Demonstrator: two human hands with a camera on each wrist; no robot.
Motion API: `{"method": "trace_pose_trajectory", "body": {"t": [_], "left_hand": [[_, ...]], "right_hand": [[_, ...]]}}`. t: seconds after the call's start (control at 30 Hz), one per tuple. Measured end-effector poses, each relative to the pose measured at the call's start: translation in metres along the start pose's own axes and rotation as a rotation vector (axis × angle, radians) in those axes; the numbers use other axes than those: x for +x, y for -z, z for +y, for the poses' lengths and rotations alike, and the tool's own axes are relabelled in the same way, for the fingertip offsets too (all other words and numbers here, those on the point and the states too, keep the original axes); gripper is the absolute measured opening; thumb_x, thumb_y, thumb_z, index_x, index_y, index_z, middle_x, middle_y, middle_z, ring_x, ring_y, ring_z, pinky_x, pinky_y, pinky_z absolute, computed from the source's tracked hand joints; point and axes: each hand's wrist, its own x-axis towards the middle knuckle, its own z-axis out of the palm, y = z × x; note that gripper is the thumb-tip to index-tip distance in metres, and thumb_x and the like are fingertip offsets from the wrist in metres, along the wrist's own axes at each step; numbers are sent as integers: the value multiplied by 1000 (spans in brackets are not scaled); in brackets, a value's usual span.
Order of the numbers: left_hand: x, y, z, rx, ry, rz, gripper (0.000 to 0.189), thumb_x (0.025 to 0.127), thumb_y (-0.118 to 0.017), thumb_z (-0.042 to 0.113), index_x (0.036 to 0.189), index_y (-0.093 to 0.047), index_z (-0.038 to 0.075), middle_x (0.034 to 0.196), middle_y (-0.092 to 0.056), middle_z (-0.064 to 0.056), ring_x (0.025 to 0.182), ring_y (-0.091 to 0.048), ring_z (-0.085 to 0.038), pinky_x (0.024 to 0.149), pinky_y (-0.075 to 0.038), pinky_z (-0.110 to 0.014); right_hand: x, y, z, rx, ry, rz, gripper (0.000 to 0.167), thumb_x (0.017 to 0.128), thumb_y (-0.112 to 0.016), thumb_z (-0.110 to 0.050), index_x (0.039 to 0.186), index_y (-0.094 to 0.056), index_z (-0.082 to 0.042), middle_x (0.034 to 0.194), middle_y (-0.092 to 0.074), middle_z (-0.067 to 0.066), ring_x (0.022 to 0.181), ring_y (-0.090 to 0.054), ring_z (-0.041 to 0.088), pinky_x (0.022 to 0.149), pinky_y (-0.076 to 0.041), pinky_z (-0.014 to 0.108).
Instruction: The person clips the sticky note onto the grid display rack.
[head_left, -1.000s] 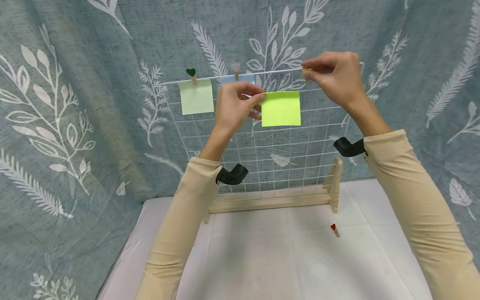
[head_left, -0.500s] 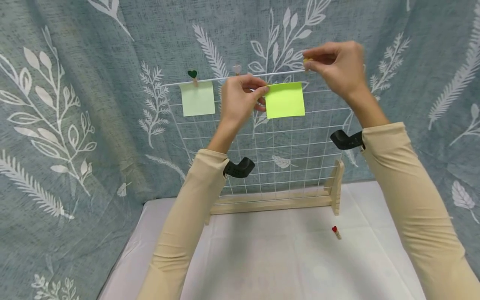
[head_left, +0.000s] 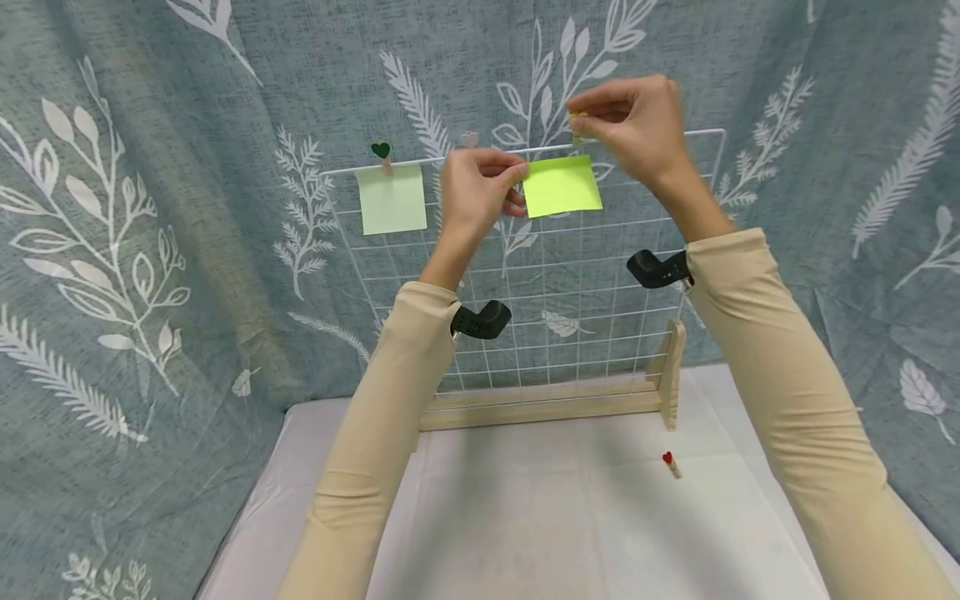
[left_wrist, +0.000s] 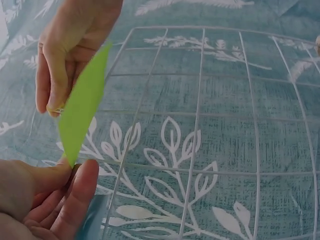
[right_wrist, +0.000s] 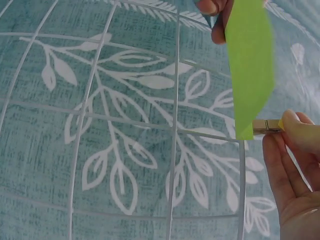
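A bright yellow-green sticky note point(head_left: 562, 187) hangs just in front of the top wire of a white wire grid point(head_left: 555, 287). My left hand point(head_left: 480, 190) pinches the note's left edge between thumb and fingers. Above the note's upper edge, my right hand point(head_left: 637, 125) pinches a small wooden clothespin point(right_wrist: 266, 126) with a yellow end. In the right wrist view the clothespin's tip is right at the note's edge. To the left, a pale green note point(head_left: 392, 200) hangs from the top wire under a clothespin with a dark green heart point(head_left: 381, 150).
A clothespin with a pale heart point(head_left: 469, 139) sits on the top wire behind my left hand, with part of a blue note point(left_wrist: 94, 220) below it. The grid stands in a wooden base point(head_left: 540, 410). A red-heart clothespin point(head_left: 672, 464) lies on the white table point(head_left: 540, 517).
My left hand has raised the yellow-green note toward the top wire. My right hand, holding the clothespin, has moved left from beyond the note's right corner to above its top edge.
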Motion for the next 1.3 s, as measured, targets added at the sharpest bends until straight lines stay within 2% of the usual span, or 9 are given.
{"method": "trace_pose_trajectory", "body": {"t": [0.1,0.23,0.37,0.63,0.87,1.07,1.2,1.3], "left_hand": [[2,0,0,-45,21,1,17,90,-71,7,99,-73,-7,86,-72,-20,49,-62,-15,53,-61,-31],[4,-1,-1,-65,10,4,17,89,-72,6,99,-73,-8,86,-72,-21,47,-62,-14,51,-60,-31],[4,-3,-4,-42,-20,24,17,89,-72,7,98,-73,-7,86,-72,-20,45,-61,-14,49,-59,-30],[2,-6,-5,-18,-60,54,18,91,-71,8,100,-73,-7,88,-73,-19,43,-59,-14,48,-59,-32],[0,-10,-5,-14,-48,74,16,92,-69,6,99,-73,-7,87,-73,-19,44,-59,-13,48,-59,-29],[0,-16,-2,6,-46,88,16,92,-69,7,100,-74,-7,87,-73,-19,44,-59,-13,47,-58,-27],[-2,-19,1,-8,-26,110,16,92,-67,6,99,-74,-7,87,-73,-18,44,-59,-13,47,-58,-28],[-2,-20,2,-54,-2,131,15,92,-67,5,99,-74,-7,86,-73,-18,44,-59,-13,49,-59,-28]], "right_hand": [[1,-1,-2,-15,10,-7,15,86,-76,-5,99,-76,1,100,-74,13,74,-66,-4,77,-58,16],[3,-3,-3,-28,7,-24,15,87,-74,-5,100,-76,1,102,-73,14,75,-67,-2,78,-58,17],[5,-4,-4,-21,-24,-40,15,87,-75,-6,101,-76,0,101,-74,12,77,-68,1,78,-58,18],[5,-8,-2,-23,-28,-67,15,86,-75,-3,100,-76,2,101,-74,13,75,-67,0,78,-58,18],[4,-10,-1,4,-56,-74,16,86,-75,-4,101,-75,2,102,-74,12,75,-67,0,76,-58,17],[2,-10,0,5,-35,-75,14,87,-75,-6,100,-76,1,100,-74,10,75,-67,-1,75,-58,16],[1,-10,0,-26,-9,-75,14,88,-75,-8,99,-77,0,100,-74,10,75,-67,-3,73,-57,16],[1,-11,-1,-34,-1,-80,15,88,-75,-9,100,-77,-1,101,-74,11,75,-67,-2,74,-57,16]]}}
